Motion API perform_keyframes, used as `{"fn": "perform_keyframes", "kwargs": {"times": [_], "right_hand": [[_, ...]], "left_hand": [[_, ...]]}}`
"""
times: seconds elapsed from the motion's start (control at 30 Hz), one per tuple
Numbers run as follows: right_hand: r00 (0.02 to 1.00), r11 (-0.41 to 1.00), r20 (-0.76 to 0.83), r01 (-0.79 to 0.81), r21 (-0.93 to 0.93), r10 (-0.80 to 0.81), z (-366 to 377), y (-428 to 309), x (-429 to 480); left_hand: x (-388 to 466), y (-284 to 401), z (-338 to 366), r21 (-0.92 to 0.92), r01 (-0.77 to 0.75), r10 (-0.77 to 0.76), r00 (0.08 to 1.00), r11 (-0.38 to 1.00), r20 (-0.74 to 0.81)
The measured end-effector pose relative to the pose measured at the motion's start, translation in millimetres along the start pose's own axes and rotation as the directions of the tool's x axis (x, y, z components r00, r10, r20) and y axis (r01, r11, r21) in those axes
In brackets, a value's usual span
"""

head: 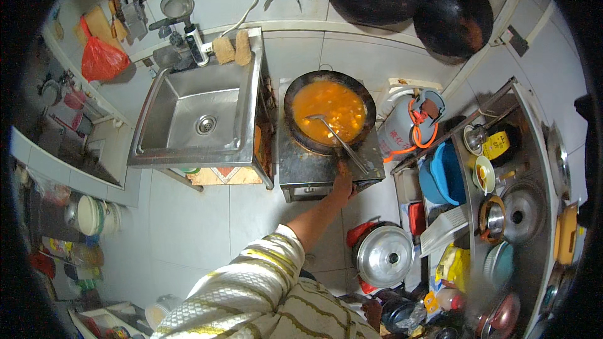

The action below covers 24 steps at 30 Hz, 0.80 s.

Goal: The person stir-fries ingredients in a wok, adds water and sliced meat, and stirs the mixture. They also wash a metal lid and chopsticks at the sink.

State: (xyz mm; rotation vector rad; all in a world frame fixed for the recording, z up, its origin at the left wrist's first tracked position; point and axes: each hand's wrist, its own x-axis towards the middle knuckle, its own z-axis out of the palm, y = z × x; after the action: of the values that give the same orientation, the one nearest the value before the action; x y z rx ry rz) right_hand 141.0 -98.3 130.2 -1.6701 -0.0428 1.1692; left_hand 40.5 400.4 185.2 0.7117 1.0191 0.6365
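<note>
A black wok (290, 113) stands on the metal stove (301, 169), holding an orange-red broth (325, 99) with pale cubes in it. My left hand (345, 184) is at the stove's front edge, closed around the wok's short handle, which the fingers mostly hide. A metal ladle or spatula (337, 136) lies in the broth, its shaft leaning over the near rim, just right of that hand. Low in the picture, beside my body, hangs my right hand (372, 313). It is dark and partly hidden, near black objects on the floor; its grip is unclear.
A steel sink (188, 117) stands left of the stove. A grey gas cylinder (398, 127) with an orange hose is to the right, near a rack (476, 226) with bowls and a blue basin (440, 174). A round metal lid (385, 255) lies low, near my right side.
</note>
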Motion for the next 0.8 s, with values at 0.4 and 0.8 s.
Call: {"fn": "perform_keyframes", "kwargs": {"times": [0.4, 0.8], "right_hand": [[0.933, 0.867, 0.309, 0.304, -0.395, -0.186, 78.1, -103.2, 73.8], [0.547, -0.015, 0.518, 0.678, -0.735, -0.658, 352.3, -324.1, 193.6]], "left_hand": [[-18.7, 22.1, 3.5, 0.098, -0.114, 0.123, 0.988, 0.989, -0.089], [-163.0, -68.3, -198.2, 0.278, 0.089, -0.131, 0.982, 0.957, 0.137]]}}
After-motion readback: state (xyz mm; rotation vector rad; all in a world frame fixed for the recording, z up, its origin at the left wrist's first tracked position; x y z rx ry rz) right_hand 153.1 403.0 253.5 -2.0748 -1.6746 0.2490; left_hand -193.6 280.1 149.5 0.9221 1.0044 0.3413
